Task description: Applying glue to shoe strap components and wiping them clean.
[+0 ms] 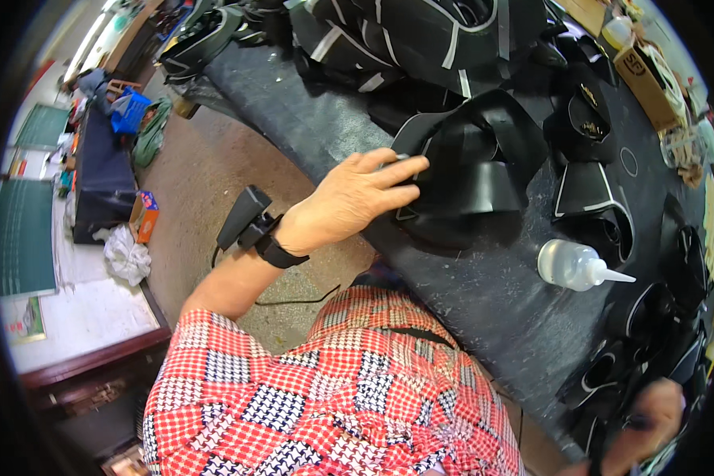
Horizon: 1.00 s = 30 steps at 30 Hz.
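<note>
My left hand point(365, 190), with a black strap and device on its wrist, reaches over the near left edge of a shiny black leather-like piece point(484, 186). Its fingers are spread and touch that edge; the thumb does not show clearly. The piece is curved and folded over itself, with a loop standing up. At the lower right rim is my right hand point(654, 416), smeared by motion and beside several black curved pieces point(603, 369). Whether it grips one of them I cannot make out.
A clear plastic bottle point(571, 264) with a white nozzle lies on the dark worktable point(484, 317). Black pieces with pale edge strips point(404, 40) are heaped at the back. A cardboard box point(646, 83) stands far right. Off the table at left are a blue basket point(129, 111) and a bench.
</note>
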Each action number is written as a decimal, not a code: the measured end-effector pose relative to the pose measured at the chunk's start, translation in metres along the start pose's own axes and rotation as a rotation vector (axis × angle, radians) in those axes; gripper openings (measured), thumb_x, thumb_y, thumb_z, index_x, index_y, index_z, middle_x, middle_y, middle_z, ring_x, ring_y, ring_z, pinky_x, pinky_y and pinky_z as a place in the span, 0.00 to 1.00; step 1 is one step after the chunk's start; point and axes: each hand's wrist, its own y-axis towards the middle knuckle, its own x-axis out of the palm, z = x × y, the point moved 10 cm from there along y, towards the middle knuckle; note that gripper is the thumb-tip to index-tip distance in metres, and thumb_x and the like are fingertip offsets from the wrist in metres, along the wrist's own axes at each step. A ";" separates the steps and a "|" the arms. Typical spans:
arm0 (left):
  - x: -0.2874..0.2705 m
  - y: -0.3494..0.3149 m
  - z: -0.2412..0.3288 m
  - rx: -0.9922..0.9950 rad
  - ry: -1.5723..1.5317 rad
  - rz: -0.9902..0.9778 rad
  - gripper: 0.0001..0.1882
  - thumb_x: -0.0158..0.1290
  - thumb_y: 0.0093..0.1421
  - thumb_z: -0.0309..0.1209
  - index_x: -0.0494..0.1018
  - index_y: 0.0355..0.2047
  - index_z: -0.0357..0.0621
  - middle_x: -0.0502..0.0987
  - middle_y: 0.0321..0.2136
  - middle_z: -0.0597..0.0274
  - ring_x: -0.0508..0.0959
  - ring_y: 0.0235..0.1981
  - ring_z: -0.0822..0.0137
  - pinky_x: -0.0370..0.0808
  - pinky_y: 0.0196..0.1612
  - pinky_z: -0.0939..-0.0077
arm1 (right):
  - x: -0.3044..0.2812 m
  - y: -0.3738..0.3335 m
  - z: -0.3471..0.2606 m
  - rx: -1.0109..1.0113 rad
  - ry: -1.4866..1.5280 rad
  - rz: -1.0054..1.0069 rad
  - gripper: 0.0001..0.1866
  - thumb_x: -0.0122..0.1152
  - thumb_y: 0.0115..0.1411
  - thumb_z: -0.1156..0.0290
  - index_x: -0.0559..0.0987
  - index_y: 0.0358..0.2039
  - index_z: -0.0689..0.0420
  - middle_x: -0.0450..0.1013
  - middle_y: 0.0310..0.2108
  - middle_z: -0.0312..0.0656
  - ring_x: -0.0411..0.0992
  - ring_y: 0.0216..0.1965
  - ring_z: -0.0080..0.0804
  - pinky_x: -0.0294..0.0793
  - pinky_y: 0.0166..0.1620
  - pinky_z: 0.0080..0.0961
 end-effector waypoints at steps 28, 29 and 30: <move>0.063 -0.042 -0.074 -1.028 -1.660 0.104 0.13 0.46 0.61 0.30 0.63 0.46 0.40 0.72 0.37 0.60 0.71 0.26 0.74 0.71 0.29 0.83 | 0.321 0.073 -0.051 0.364 0.443 -0.355 0.11 0.64 0.43 0.78 0.79 0.32 0.60 0.70 0.21 0.40 0.68 0.21 0.27 0.65 0.25 0.18; 0.030 -0.042 -0.092 -0.885 -1.399 0.334 0.13 0.48 0.60 0.27 0.62 0.45 0.41 0.70 0.42 0.58 0.71 0.33 0.76 0.71 0.34 0.84 | 0.319 0.073 -0.052 0.361 0.442 -0.360 0.11 0.64 0.43 0.78 0.79 0.32 0.60 0.70 0.21 0.40 0.68 0.21 0.27 0.65 0.25 0.18; 0.006 -0.035 -0.082 -0.779 -1.335 0.363 0.14 0.47 0.59 0.26 0.62 0.46 0.41 0.69 0.44 0.59 0.71 0.38 0.74 0.70 0.39 0.81 | 0.313 0.075 -0.056 0.329 0.371 -0.317 0.11 0.64 0.43 0.79 0.79 0.32 0.60 0.69 0.20 0.40 0.68 0.20 0.27 0.65 0.24 0.19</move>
